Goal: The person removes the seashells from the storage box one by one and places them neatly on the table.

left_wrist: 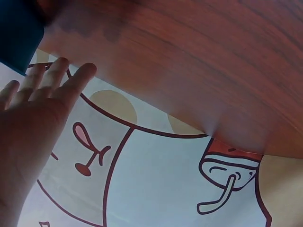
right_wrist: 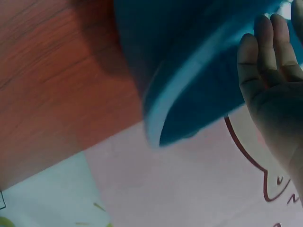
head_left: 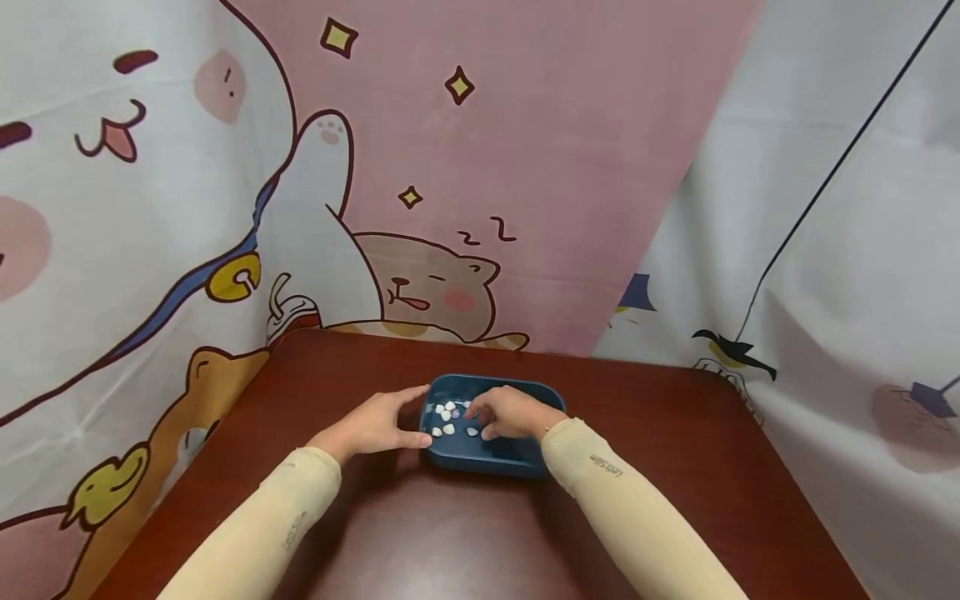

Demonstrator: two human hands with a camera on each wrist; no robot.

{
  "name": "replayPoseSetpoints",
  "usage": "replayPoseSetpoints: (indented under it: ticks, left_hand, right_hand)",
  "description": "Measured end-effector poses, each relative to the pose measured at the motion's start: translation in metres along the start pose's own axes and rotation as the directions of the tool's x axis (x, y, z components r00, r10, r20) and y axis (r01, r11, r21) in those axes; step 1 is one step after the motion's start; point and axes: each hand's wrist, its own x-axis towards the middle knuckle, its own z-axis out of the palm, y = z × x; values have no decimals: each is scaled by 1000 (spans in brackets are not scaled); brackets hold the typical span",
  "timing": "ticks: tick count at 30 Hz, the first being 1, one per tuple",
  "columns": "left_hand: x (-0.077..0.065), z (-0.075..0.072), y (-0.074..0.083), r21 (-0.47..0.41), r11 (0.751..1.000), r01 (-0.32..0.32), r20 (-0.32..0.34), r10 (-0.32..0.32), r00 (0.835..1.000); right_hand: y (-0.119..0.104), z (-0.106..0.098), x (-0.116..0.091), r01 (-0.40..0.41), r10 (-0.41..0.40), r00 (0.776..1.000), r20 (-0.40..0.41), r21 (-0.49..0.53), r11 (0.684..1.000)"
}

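A dark blue rectangular tray (head_left: 487, 463) with raised walls stands on the table. Several small white pieces (head_left: 448, 429), like shells or pebbles, lie in its left half, with a pale purple one (head_left: 455, 413) among them. My left hand (head_left: 378, 423) is at the tray's left end, thumb and fingers spread apart, fingertips right at the rim. In the left wrist view its fingers reach toward the tray's corner. My right hand (head_left: 513, 412) reaches down inside the tray over the white pieces, thumb and forefinger apart. The right wrist view shows its fingers (right_wrist: 266, 47) fairly straight above the tray.
The dark red-brown wooden table (head_left: 630, 467) extends around the tray on all sides. Behind it hangs a cloth (head_left: 570, 167) printed with cartoon animals, meeting the table's back edge. Pale sleeves (head_left: 262, 525) cover both forearms.
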Motion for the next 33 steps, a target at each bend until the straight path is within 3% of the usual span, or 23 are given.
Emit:
replayPoseSetpoints:
  ticks: [11, 33]
  left_hand:
    - [8, 0, -6, -15, 1000, -23, 61, 24, 998]
    - [8, 1, -13, -110, 994, -28, 80, 37, 996]
  right_hand:
    - [7, 11, 22, -77, 77, 997, 0, -11, 997]
    - [17, 27, 35, -19, 20, 998, -61, 9, 1000]
